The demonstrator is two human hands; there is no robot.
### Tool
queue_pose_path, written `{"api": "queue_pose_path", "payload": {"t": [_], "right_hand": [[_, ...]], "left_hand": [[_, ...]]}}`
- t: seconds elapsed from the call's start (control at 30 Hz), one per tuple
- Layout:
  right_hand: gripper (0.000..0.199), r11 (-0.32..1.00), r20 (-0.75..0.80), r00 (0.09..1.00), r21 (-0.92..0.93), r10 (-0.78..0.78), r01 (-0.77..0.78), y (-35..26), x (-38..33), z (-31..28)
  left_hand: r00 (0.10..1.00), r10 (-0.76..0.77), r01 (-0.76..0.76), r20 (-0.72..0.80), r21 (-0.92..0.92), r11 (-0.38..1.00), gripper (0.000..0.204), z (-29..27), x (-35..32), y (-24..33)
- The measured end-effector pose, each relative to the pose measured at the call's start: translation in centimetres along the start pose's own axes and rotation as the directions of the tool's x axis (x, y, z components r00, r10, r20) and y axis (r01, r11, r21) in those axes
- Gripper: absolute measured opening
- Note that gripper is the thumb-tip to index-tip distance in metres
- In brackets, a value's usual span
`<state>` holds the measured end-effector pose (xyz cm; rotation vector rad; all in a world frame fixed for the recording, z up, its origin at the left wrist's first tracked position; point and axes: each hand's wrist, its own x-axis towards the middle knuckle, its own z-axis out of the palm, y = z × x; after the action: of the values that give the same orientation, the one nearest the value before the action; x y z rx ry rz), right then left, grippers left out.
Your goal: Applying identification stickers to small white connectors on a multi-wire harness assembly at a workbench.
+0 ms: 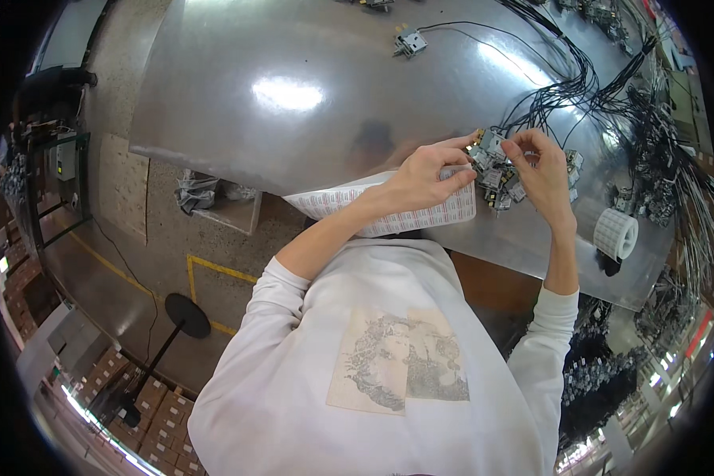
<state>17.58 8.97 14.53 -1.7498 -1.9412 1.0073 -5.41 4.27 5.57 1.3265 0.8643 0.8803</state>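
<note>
Seemingly light and rigid, the small grey components (496, 170) cluster near the right front edge of the shiny metal table (238, 127), each trailing thin black wires (579, 79) that could snag. From the head view, the left hand (424, 178) rests on a sheet of printed labels (444, 214) overhanging the front edge, its fingertips pinched on one component at the cluster's left side. The right hand (543, 170) curls its fingers nearly closed above the cluster; whether it grips anything I cannot tell. A white label roll (616, 233) lies toward the right front corner. Hold each piece by its hard body, not its leads.
</note>
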Motion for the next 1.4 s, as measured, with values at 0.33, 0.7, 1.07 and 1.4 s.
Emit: {"api": "queue_pose_path", "payload": {"t": [0.33, 0.7, 1.07, 1.4], "right_hand": [[0.028, 1.000, -0.001, 1.000, -0.005, 0.016, -0.016, -0.5, 0.0, 0.2], [0.027, 0.975, -0.120, 0.984, -0.198, -0.130, 0.105, -0.5, -0.5, 1.3], [0.028, 0.983, -0.119, 0.981, 0.123, 0.151, -0.136, 1.6, 0.1, 1.4], [0.027, 0.912, -0.197, 0.951, 0.381, 0.240, -0.151, 1.7, -3.9, -0.8]], "left_hand": [[1.000, 0.011, -0.010, -0.020, 0.025, 1.000, 0.021, 0.0, 0.1, 0.0], [0.999, 0.017, -0.016, -0.033, 0.014, 1.000, 0.027, 0.1, 0.0, -0.4], [0.999, -0.050, 0.050, -0.009, 0.011, 0.999, 0.023, 0.0, 0.0, -0.5], [0.997, -0.065, 0.067, -0.052, 0.039, 0.997, 0.028, -2.3, -0.3, 0.5]]}}
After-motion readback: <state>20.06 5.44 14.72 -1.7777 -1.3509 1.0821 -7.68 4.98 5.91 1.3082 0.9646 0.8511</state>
